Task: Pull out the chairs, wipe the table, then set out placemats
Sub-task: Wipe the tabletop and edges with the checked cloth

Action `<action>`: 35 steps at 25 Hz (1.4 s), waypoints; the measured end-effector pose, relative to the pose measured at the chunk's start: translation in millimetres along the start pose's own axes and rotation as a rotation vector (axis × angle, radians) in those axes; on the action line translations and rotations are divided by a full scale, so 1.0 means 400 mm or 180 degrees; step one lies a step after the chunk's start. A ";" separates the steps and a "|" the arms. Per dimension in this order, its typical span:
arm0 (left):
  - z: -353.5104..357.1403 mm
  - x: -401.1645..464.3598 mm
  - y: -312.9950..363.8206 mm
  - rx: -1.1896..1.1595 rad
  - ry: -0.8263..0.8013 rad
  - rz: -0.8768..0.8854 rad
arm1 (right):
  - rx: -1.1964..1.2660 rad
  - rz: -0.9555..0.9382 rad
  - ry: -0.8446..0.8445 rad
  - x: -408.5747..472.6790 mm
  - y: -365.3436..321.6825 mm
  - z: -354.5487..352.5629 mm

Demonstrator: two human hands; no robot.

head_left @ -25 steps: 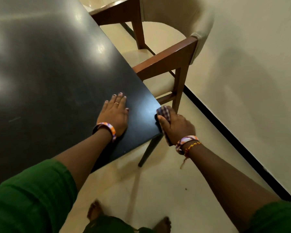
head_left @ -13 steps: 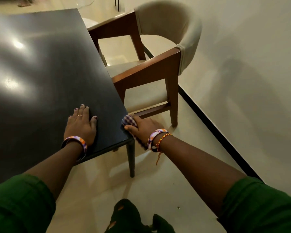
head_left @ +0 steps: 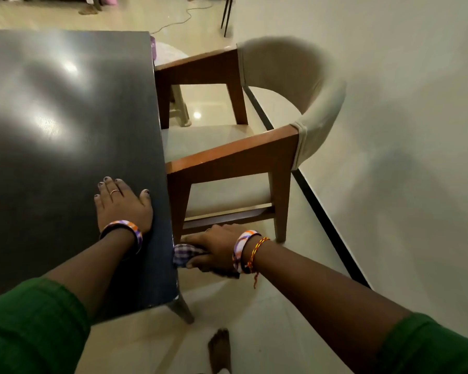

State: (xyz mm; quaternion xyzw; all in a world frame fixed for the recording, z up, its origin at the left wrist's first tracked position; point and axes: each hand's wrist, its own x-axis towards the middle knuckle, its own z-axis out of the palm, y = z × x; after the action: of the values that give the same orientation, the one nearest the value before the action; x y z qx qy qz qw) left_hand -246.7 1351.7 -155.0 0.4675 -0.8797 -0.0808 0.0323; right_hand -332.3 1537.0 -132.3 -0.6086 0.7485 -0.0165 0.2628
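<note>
R hand (head_left: 214,249) grips cloth (head_left: 184,253) (checked), table (head_left: 65,130) edge

Home dining area, prob. living/dining rm: dark table (head_left: 52,130) w/ upholstered wooden armchair (head_left: 254,147) tucked beside it, glossy cream tile floor (head_left: 254,319), plain wall w/ dark skirting (head_left: 327,220), loose cable (head_left: 179,20) on the floor beyond.

We see dark green sleeves (head_left: 30,325) on both arms. Left hand (head_left: 122,203): thin ring, dark nail polish, orange/purple/white bangle (head_left: 125,228). Right wrist: matching bangle (head_left: 242,247) + red-yellow thread band (head_left: 257,251). Feet bare.
</note>
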 end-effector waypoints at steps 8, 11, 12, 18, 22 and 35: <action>0.023 0.100 0.208 -0.0037 -0.0113 0.0436 | -0.0658 -0.0291 0.0090 0.061 0.197 -0.184; 0.014 0.128 0.331 -0.0531 -0.0193 0.0616 | -0.0796 -0.0319 0.0481 0.074 0.299 -0.287; 0.009 0.139 0.379 -0.0652 -0.0197 0.0748 | -0.0853 -0.0366 0.0680 0.075 0.342 -0.323; -0.001 0.212 0.711 -0.1431 -0.0626 0.0686 | -0.1791 -0.0566 0.1644 0.052 0.672 -0.534; 0.007 0.289 0.969 -0.1360 -0.1199 0.0139 | -0.2252 -0.0844 0.1704 0.041 0.891 -0.655; -0.044 0.388 1.186 0.2092 -0.2979 -0.0052 | -0.1102 -0.1681 0.1075 0.187 1.054 -0.760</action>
State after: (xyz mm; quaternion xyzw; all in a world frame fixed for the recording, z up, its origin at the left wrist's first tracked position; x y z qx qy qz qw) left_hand -719.1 1482.2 -58.8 0.3742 -0.7756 -0.0016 -0.5084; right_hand -847.4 1487.6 -43.5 -0.8053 0.5899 -0.0572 0.0150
